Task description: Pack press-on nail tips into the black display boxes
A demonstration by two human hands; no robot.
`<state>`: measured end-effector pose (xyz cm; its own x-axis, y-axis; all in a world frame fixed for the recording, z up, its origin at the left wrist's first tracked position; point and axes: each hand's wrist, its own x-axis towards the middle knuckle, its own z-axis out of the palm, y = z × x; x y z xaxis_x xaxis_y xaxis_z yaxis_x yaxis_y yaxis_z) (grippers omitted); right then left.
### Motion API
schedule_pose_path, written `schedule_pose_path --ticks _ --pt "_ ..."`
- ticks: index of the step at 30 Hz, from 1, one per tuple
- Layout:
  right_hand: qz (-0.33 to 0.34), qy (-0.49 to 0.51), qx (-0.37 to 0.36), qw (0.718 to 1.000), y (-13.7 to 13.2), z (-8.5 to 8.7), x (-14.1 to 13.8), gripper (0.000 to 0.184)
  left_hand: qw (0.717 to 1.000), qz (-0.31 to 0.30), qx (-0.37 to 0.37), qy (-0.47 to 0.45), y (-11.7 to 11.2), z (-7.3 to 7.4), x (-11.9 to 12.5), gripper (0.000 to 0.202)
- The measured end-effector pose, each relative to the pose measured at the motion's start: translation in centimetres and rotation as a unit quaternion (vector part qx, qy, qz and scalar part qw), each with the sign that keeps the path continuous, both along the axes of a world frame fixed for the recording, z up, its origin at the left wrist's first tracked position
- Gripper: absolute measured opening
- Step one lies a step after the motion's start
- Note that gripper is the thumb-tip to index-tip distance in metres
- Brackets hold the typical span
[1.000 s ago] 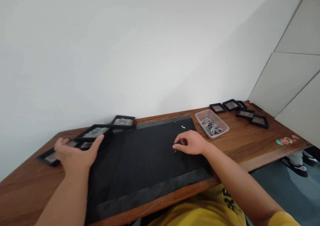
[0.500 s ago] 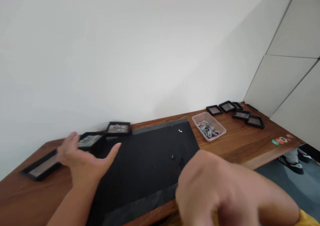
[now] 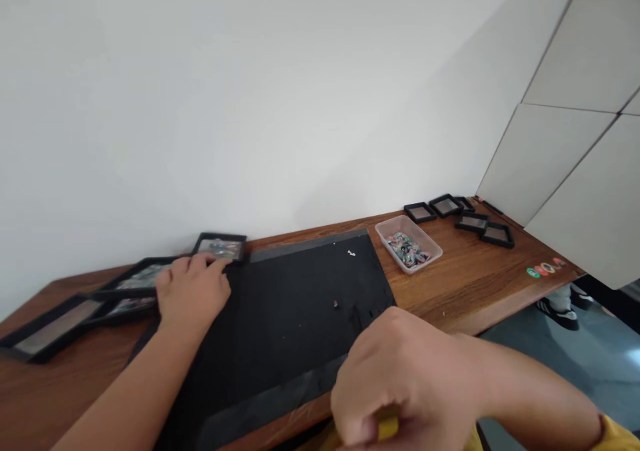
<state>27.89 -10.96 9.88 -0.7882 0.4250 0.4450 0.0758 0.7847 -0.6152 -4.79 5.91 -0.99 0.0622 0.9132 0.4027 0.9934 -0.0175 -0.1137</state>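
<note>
My left hand [image 3: 193,292] is over the left side of the black mat [image 3: 295,318], palm down with bent fingers apart. Its fingertips reach the right end of a black-rimmed tray [image 3: 143,276] with small shiny packets inside; whether they touch it I cannot tell. Just beyond the thumb lies another such tray [image 3: 220,246], also with packets. A third tray [image 3: 125,306] with contents is partly under the first. My right hand [image 3: 400,378] is a closed fist near the front edge of the table. A bit of yellow shows inside its curled fingers, too hidden to name.
An empty-looking black tray [image 3: 53,328] lies far left. A clear plastic tub [image 3: 430,243] of small packets stands right of the mat. Several black trays [image 3: 471,222] sit at the back right, and round stickers [image 3: 547,268] near the right edge. A person's shoe [image 3: 559,314] shows below.
My left hand has moved right and down, from beside the trays onto the mat's edge, with its fingers now bent. My right fist stays low in front. The view has shifted slightly.
</note>
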Motion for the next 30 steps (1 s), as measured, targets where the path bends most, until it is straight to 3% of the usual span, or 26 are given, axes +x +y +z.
schedule_pose_path --ticks 5,12,21,26,30 --pt "-0.039 0.091 -0.117 0.988 1.1 -2.2 -1.2 0.058 1.0 -0.011 0.001 0.011 0.6 -0.3 -1.2 0.039" --pt "-0.072 0.083 -0.15 0.983 2.0 -4.2 -1.3 0.049 0.999 -0.035 0.008 0.028 1.8 0.0 -2.1 0.037" --pt "-0.11 0.048 -0.188 0.975 2.8 -6.5 -1.3 0.044 0.994 -0.098 0.035 0.03 2.0 -1.0 -2.2 0.032" --pt "-0.133 0.043 -0.215 0.967 2.8 -7.2 -1.0 0.043 0.987 -0.15 0.06 0.025 1.3 -0.9 -1.7 0.032" --pt "-0.172 0.06 -0.267 0.946 3.1 -7.7 -1.0 0.044 0.976 -0.199 0.086 0.019 -0.9 -0.4 -0.3 0.032"
